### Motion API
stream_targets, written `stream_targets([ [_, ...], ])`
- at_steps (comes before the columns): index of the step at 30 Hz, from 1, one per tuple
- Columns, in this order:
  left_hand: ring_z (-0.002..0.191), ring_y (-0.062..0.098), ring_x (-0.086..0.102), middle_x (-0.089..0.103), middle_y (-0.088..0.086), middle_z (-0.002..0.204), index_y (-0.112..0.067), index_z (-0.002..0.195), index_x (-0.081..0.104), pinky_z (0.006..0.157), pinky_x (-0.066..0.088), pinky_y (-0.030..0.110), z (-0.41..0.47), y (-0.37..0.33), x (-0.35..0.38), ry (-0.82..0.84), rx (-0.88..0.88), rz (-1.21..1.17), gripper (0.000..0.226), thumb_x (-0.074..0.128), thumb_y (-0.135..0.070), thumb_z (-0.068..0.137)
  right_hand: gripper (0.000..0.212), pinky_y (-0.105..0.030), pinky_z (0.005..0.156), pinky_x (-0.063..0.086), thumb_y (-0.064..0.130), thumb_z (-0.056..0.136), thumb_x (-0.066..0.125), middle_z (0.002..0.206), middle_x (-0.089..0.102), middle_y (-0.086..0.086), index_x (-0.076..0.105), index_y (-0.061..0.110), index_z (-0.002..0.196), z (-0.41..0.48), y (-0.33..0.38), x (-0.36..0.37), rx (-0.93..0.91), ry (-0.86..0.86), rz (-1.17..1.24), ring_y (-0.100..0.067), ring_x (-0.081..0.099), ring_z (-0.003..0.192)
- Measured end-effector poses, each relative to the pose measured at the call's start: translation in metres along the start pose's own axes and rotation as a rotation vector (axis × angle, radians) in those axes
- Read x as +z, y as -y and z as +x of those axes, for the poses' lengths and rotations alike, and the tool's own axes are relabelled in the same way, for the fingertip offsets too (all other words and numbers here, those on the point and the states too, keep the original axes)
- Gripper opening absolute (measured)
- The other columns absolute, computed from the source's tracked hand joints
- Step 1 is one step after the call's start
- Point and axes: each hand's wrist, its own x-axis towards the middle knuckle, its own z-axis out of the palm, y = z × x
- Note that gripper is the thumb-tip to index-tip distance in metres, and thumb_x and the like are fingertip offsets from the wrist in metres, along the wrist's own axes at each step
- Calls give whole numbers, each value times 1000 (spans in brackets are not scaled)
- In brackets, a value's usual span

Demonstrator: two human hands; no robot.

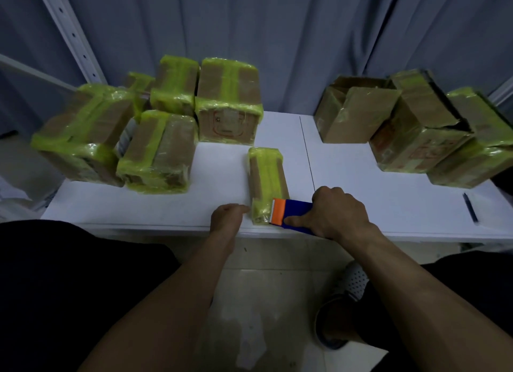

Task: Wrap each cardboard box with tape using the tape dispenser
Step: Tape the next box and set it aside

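As your right hand [338,213] grips one blue-orange tape dispenser [291,213], your left hand [226,217] touches one narrow green-taped box [266,177] of nine.

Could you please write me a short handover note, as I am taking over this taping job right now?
Left hand: touches the near left side of the small box; finger pose unclear.
Right hand: grips the tape dispenser, its orange end against that box's near right corner.
Place: the small box lies lengthwise near the front edge of the white table, a yellow-green strip along its top.
Done: the group of boxes at rear left carries yellow-green bands.
Left: finish this box; the boxes at right, one with open flaps, seem to be next.
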Motion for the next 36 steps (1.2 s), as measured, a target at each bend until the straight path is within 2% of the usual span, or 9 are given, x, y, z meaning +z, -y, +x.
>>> stream_targets([
  [6,108,27,58,64,8,115,-16,95,69,100,48,39,8,-1,10,67,-19,83,12,66,-27,90,79,-33,70,49,82,62,77,94,57,1,51,19,103,9,2,-3,24,48,11,-20,59,83],
  [8,104,24,60,65,4,108,-11,104,69,92,49,34,12,-1,8,66,-32,51,29,72,-33,85,79,-33,69,48,82,62,77,93,56,1,50,19,101,11,3,-4,25,48,20,-21,59,83],
  [11,119,25,59,62,7,131,-4,137,55,101,45,32,20,1,5,5,39,60,75,86,-31,74,79,-33,68,48,83,61,77,91,57,1,52,19,100,13,1,-3,34,58,36,-22,60,83],
  [13,111,20,63,67,3,122,-9,130,62,99,49,32,18,5,8,-60,167,49,59,85,-21,76,80,-33,68,49,83,61,77,91,57,2,54,18,101,14,0,-2,32,61,44,-22,62,83],
  [16,90,12,62,68,-7,90,-17,102,75,76,47,24,-1,6,19,-7,263,90,15,63,-25,95,79,-33,67,47,82,61,77,89,57,2,54,18,101,15,-1,-2,30,73,54,-21,60,81],
  [18,83,13,62,67,-5,83,-21,90,72,69,44,22,-4,13,26,60,288,98,26,50,-31,102,79,-33,68,48,82,62,77,91,58,2,53,19,102,15,-1,-1,32,73,60,-20,60,81],
  [24,104,13,60,66,1,117,-14,126,63,78,43,17,-3,20,28,86,392,98,34,44,-33,105,78,-34,70,50,82,62,76,92,59,2,51,20,101,18,-3,1,32,86,68,-20,61,82],
  [32,90,-14,60,69,-8,111,-30,130,59,74,43,3,1,22,36,193,545,257,32,42,-40,105,76,-33,69,47,83,64,74,91,55,2,51,20,100,20,-10,3,-1,34,4,-20,57,80],
  [36,135,11,44,48,-4,148,-23,149,42,110,39,29,15,18,17,243,628,449,48,42,-40,105,81,-33,68,49,86,64,72,93,59,3,60,19,109,24,-17,8,-14,33,25,-20,61,82],
])
